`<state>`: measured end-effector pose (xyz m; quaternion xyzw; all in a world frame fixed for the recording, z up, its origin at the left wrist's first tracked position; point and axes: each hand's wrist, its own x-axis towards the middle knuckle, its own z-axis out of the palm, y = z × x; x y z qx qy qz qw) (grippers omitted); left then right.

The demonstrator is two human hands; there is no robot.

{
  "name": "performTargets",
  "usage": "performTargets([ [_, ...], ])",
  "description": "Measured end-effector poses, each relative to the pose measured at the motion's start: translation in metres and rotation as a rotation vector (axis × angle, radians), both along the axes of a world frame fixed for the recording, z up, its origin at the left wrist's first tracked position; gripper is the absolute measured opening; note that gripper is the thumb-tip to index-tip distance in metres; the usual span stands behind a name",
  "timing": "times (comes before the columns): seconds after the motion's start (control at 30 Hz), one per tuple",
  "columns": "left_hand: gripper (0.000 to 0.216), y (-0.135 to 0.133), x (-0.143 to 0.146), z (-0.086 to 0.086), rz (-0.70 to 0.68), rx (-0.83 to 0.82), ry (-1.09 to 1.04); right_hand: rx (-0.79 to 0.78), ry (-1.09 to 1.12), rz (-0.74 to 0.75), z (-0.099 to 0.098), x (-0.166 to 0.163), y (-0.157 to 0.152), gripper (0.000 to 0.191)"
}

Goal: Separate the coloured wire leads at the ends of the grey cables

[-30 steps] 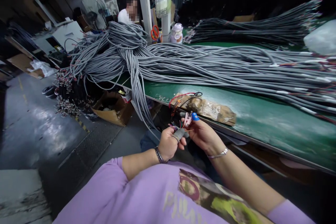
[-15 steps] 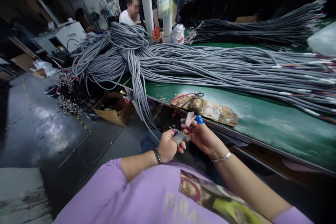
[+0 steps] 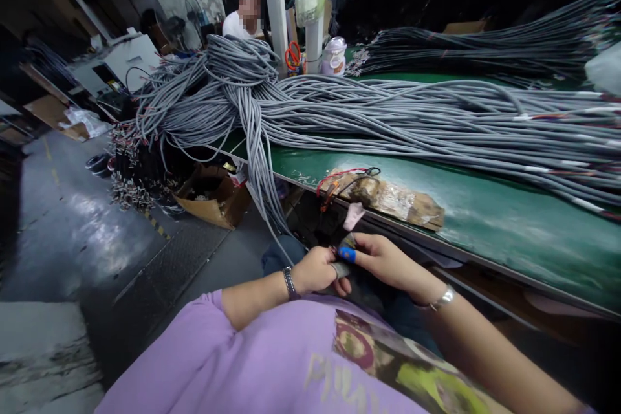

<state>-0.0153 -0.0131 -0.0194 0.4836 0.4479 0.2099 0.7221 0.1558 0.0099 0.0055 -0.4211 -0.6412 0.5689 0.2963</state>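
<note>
Close to my body, my left hand [image 3: 317, 270] is closed around the end of a grey cable [image 3: 290, 244]. My right hand [image 3: 388, 262] meets it there, its thumb in a blue finger cover [image 3: 347, 253] pressed in a pinch against the cable's thin wires, which the fingers mostly hide. Greyish wraps cover some fingers of both hands. Just beyond the right fingertips is a pale pink scrap [image 3: 354, 215], at the bench edge. A thick bundle of grey cables [image 3: 259, 149] drops over that edge towards my left hand.
On the green bench [image 3: 485, 207] lie long grey cables [image 3: 388, 113] and a wooden block [image 3: 412, 207] with red and black leads. Darker cables [image 3: 460, 52] lie behind. A cardboard box [image 3: 208, 207] stands below at left. A person [image 3: 242, 16] sits beyond the pillar.
My right hand has turned and lowered, bringing its blue-covered thumb down against my left fingers. The coloured wires that fanned out between the hands are now mostly covered.
</note>
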Motion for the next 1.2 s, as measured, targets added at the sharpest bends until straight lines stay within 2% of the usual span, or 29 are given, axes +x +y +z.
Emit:
performTargets([
  [0.07, 0.033, 0.001, -0.002, 0.002, 0.154, 0.048, -0.046, -0.028, 0.08, -0.114, -0.005, 0.004, -0.002, 0.037],
  [0.13, 0.038, 0.001, -0.003, 0.003, 0.291, 0.086, -0.093, -0.123, 0.18, -0.212, -0.012, 0.007, -0.005, 0.039],
  [0.23, 0.044, 0.001, -0.003, 0.003, 0.382, 0.113, -0.124, -0.216, 0.264, -0.28, -0.021, 0.004, -0.012, 0.041],
  [0.4, 0.049, -0.002, 0.0, 0.0, 0.282, 0.175, -0.122, -0.112, 0.288, -0.319, -0.015, -0.013, -0.02, 0.033],
  [0.57, 0.046, -0.004, -0.001, 0.001, 0.132, 0.19, -0.076, -0.176, 0.258, -0.082, 0.001, -0.019, -0.014, 0.034],
  [0.67, 0.05, -0.006, -0.003, 0.001, 0.163, 0.226, -0.088, -0.171, 0.258, -0.083, 0.001, -0.018, -0.011, 0.034],
  [0.87, 0.056, -0.007, -0.004, 0.0, 0.336, 0.176, -0.188, -0.08, 0.225, -0.289, -0.012, -0.015, -0.012, 0.036],
  [1.0, 0.055, -0.005, -0.001, 0.002, 0.385, 0.119, -0.238, -0.195, 0.357, -0.315, -0.022, -0.014, -0.013, 0.033],
  [1.2, 0.052, -0.002, 0.006, 0.023, 0.433, -0.026, -0.342, -0.56, 0.677, -0.345, -0.019, -0.009, 0.01, 0.046],
])
